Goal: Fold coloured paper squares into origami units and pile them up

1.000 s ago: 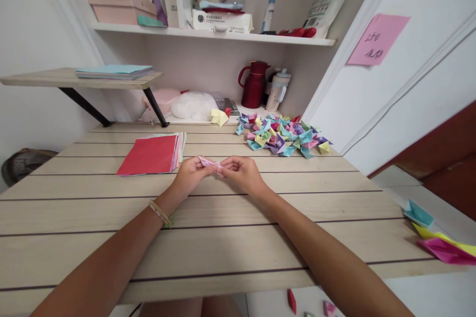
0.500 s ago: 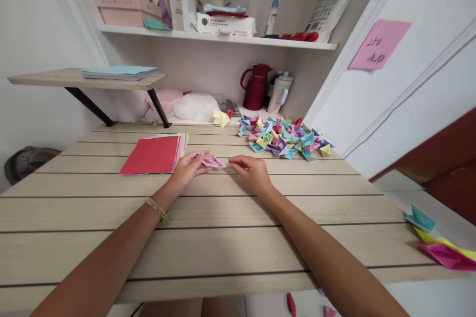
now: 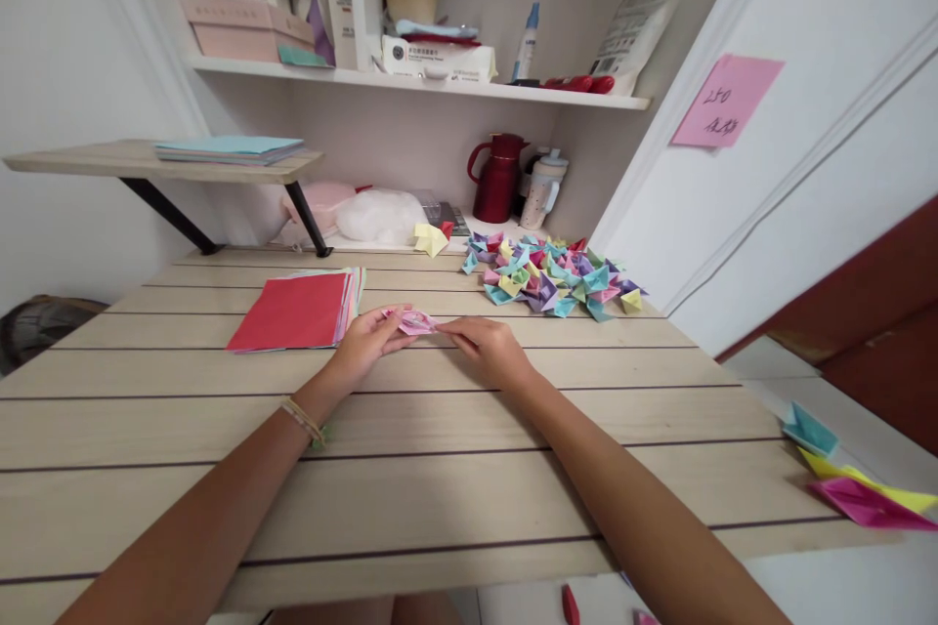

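A small pink folded paper (image 3: pixel 414 321) is held just above the wooden table (image 3: pixel 440 498), between my two hands. My left hand (image 3: pixel 366 339) grips its left end, thumb on top and fingers beneath. At its right tip, the thumb and forefinger of my right hand (image 3: pixel 490 348) are pinched together on the paper. Left of my left hand lies a stack of coloured paper sheets (image 3: pixel 289 311) with a red one on top. Beyond my right hand spreads a pile of small folded paper boats (image 3: pixel 549 275) in several colours.
A yellow folded paper (image 3: pixel 431 238) sits at the table's back edge. Behind the pile stand a dark red jug (image 3: pixel 498 178) and a pale tumbler (image 3: pixel 540 190). Larger paper boats (image 3: pixel 872 502) rest at the right edge. A raised wooden shelf (image 3: pixel 88 158) holds blue sheets at the left.
My right hand has moved slightly left and its fingers have closed on the pink paper's right tip. My left hand keeps its hold. The whole view has shifted a little.
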`<state>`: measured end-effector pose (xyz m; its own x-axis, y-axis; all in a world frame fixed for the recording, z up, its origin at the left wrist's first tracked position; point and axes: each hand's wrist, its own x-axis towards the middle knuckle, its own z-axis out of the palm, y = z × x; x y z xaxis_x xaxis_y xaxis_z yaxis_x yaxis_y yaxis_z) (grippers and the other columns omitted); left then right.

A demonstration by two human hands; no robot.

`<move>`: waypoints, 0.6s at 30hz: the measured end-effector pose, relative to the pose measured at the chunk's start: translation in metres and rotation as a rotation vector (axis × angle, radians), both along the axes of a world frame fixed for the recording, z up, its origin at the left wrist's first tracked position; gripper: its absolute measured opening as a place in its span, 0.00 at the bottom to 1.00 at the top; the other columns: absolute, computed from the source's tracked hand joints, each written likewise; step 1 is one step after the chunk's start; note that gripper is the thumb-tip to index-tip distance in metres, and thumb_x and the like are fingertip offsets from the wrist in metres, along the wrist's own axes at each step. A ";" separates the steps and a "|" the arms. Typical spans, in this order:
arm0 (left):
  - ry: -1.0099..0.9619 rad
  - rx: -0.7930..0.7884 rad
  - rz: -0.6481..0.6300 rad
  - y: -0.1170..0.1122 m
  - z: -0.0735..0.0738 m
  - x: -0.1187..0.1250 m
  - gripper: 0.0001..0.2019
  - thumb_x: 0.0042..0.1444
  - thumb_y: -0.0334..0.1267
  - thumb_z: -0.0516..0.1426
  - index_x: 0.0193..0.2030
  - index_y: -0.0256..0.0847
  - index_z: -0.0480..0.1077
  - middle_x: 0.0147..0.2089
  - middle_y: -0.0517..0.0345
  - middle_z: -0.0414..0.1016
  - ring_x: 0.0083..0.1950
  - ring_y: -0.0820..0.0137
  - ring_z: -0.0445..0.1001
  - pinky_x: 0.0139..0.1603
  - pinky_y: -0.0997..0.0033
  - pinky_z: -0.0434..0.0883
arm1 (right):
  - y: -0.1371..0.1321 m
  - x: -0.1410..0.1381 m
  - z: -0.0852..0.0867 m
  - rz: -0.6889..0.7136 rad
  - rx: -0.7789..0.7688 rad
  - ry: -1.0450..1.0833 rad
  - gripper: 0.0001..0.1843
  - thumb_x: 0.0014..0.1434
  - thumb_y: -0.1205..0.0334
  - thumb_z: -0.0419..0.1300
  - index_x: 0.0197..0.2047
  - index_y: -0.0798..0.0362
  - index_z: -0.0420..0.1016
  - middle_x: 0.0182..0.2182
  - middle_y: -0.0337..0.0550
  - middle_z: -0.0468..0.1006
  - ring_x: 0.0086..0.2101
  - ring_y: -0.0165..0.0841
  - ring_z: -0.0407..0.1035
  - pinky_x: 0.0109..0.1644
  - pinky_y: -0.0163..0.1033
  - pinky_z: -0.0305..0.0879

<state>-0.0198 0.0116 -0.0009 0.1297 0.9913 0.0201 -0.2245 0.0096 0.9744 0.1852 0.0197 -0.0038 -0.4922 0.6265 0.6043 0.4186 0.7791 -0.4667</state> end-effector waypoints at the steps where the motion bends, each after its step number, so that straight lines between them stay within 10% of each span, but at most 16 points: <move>1: 0.019 -0.002 -0.028 -0.001 0.000 0.002 0.17 0.52 0.42 0.57 0.47 0.35 0.69 0.47 0.47 0.74 0.47 0.64 0.73 0.49 0.62 0.70 | 0.001 0.001 -0.001 -0.014 0.007 0.014 0.15 0.57 0.69 0.51 0.44 0.49 0.74 0.39 0.45 0.78 0.39 0.34 0.72 0.45 0.40 0.66; 7: 0.246 0.152 0.079 -0.005 0.010 0.000 0.22 0.49 0.45 0.58 0.50 0.39 0.67 0.51 0.49 0.72 0.51 0.60 0.69 0.47 0.62 0.69 | 0.011 0.017 0.007 -0.122 0.053 -0.037 0.13 0.58 0.66 0.51 0.42 0.50 0.74 0.38 0.45 0.78 0.40 0.35 0.71 0.45 0.39 0.65; 12: 0.997 0.399 0.508 -0.005 0.027 -0.036 0.15 0.49 0.46 0.56 0.40 0.42 0.73 0.45 0.48 0.74 0.51 0.54 0.67 0.50 0.60 0.62 | 0.026 0.060 0.018 -0.577 0.030 -0.115 0.12 0.55 0.66 0.53 0.38 0.53 0.76 0.34 0.47 0.79 0.34 0.37 0.72 0.40 0.39 0.64; 18: 1.390 0.204 0.567 -0.003 0.028 -0.062 0.19 0.40 0.48 0.61 0.36 0.34 0.71 0.38 0.38 0.73 0.47 0.41 0.67 0.38 0.56 0.62 | 0.033 0.102 0.019 -0.799 -0.142 -0.358 0.09 0.49 0.68 0.55 0.28 0.54 0.78 0.25 0.45 0.78 0.29 0.36 0.71 0.35 0.36 0.62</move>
